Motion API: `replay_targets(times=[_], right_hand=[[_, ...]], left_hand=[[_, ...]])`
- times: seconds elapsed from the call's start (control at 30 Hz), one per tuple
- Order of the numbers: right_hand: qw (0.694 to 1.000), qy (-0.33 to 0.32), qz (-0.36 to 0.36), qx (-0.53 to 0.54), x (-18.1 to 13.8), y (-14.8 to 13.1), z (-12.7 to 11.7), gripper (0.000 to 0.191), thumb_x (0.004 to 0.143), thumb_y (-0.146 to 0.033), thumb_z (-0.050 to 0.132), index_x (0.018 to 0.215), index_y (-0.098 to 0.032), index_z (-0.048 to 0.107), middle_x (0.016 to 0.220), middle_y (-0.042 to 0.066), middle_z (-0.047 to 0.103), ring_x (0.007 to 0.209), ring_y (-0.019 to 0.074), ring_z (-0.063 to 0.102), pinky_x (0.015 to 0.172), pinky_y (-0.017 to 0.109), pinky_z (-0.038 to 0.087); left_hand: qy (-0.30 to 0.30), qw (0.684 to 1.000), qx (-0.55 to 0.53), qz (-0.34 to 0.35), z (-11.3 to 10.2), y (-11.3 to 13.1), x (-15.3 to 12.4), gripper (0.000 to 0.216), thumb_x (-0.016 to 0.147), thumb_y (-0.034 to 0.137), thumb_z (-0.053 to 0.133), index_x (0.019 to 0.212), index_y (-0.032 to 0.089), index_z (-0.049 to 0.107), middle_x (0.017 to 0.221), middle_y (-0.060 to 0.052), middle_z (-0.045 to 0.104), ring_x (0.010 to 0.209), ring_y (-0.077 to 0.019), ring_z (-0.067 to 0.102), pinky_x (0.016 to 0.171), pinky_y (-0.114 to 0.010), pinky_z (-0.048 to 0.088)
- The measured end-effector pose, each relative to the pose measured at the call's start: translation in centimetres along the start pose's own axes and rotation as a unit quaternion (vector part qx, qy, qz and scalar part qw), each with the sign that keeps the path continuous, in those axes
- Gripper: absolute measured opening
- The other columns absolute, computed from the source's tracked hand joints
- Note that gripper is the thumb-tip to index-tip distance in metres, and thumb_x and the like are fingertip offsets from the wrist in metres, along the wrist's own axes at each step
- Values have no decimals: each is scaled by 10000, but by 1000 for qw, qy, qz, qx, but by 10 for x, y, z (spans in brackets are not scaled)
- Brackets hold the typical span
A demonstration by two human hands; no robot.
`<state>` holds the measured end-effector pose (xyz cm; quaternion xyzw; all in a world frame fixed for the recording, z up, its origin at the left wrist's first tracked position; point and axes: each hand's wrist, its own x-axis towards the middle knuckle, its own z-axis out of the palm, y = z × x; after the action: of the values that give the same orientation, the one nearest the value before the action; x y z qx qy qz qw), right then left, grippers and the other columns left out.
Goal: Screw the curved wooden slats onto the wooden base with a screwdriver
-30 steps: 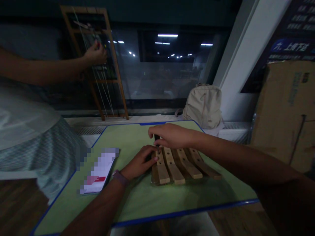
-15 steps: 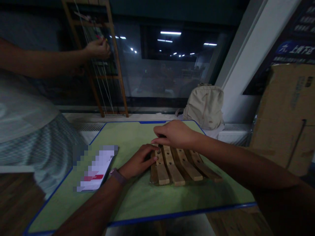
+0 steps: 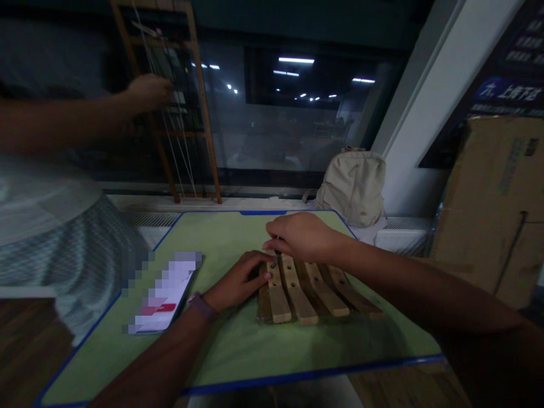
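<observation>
Several pale wooden strips (image 3: 279,309) with round holes lie side by side on a darker brown base (image 3: 264,306) in the middle of the table. My left hand (image 3: 242,280) presses its thumb and fingers on the left edge of the leftmost strip. Above that strip's upper end, my right hand (image 3: 304,235) is closed around a thin tool (image 3: 275,260) with a dark metal tip. The tip points down at a hole by my left fingertips; whether it is inside cannot be made out. My right hand covers the far ends of the strips.
The green table (image 3: 229,351) has a blue rim. A phone (image 3: 164,300) lies at the left. Behind stand a beige backpack (image 3: 352,187) and a wooden frame with strings (image 3: 204,113). Another person's arm (image 3: 93,119) reaches in; a cardboard box (image 3: 488,209) stands right.
My right hand has shifted slightly down, and more of the tool's dark tip shows below it. My left hand stays at the strip. The other person's hand has drawn back to the left.
</observation>
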<state>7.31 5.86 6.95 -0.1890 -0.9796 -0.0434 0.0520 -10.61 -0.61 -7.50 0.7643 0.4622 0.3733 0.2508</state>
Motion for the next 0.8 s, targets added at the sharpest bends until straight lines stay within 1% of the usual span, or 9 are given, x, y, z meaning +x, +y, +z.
replay_targets(times=[0.1,0.2,0.3,0.4,0.47,0.6,0.63,0.7,0.8], right_hand=[[993,-21,-94,72,-2,-9,-5,141,910,-239,480,1005,-152,536,1067,101,547,771,141,535,623,255,354],[988,-36,-116,97,3,-6,-5,191,839,-115,525,1026,-158,517,1076,86,555,794,130,538,633,237,364],[999,1,-35,31,8,3,-2,126,871,-247,567,967,-167,550,946,68,637,807,166,570,618,250,332],[998,20,21,-54,4,0,2,288,915,-443,493,896,-168,578,808,72,657,729,197,591,560,271,270],[998,17,-15,-52,-1,-8,3,279,934,-422,458,934,-167,573,877,80,654,730,191,595,545,271,263],[994,2,-106,23,-1,-14,4,158,889,-227,520,1031,-159,529,1076,88,614,808,151,586,586,249,327],[995,-3,-97,30,1,-11,3,150,880,-213,527,1020,-163,535,1057,80,627,813,151,587,597,247,333],[999,-10,-39,6,3,-6,0,142,886,-285,537,967,-173,565,936,68,666,785,175,598,589,258,321],[997,-20,33,-64,-1,-5,-7,310,904,-464,489,886,-173,596,753,77,664,713,219,604,559,279,288]], left_hand=[[7,1000,-1,-1,1,-1,1,369,907,411,515,1214,207,539,1210,-92,580,1140,-256,514,1016,-411,400],[1,1000,-4,2,1,0,1,338,911,410,511,1174,201,550,1196,-94,584,1134,-254,522,1008,-403,405],[-1,1000,0,3,-1,0,0,326,918,392,507,1186,211,535,1207,-99,577,1147,-251,522,1017,-405,398],[-1,1000,0,7,0,-2,-1,331,917,385,512,1200,214,534,1230,-101,567,1169,-254,508,1032,-415,387],[3,1000,-4,8,1,-4,-1,327,915,389,515,1189,215,551,1210,-95,581,1149,-254,518,1022,-415,398],[14,1000,0,1,2,-6,-1,344,909,401,522,1191,209,557,1187,-92,592,1127,-256,527,1006,-412,409],[12,1000,2,2,2,-6,-1,344,908,399,524,1192,206,553,1203,-97,582,1147,-258,517,1019,-413,398],[9,1000,-1,6,1,-6,0,336,911,392,522,1189,205,549,1220,-104,573,1172,-256,505,1039,-414,380],[2,1000,-8,10,1,-6,0,344,915,394,518,1206,213,545,1217,-102,575,1166,-252,509,1038,-414,382]])
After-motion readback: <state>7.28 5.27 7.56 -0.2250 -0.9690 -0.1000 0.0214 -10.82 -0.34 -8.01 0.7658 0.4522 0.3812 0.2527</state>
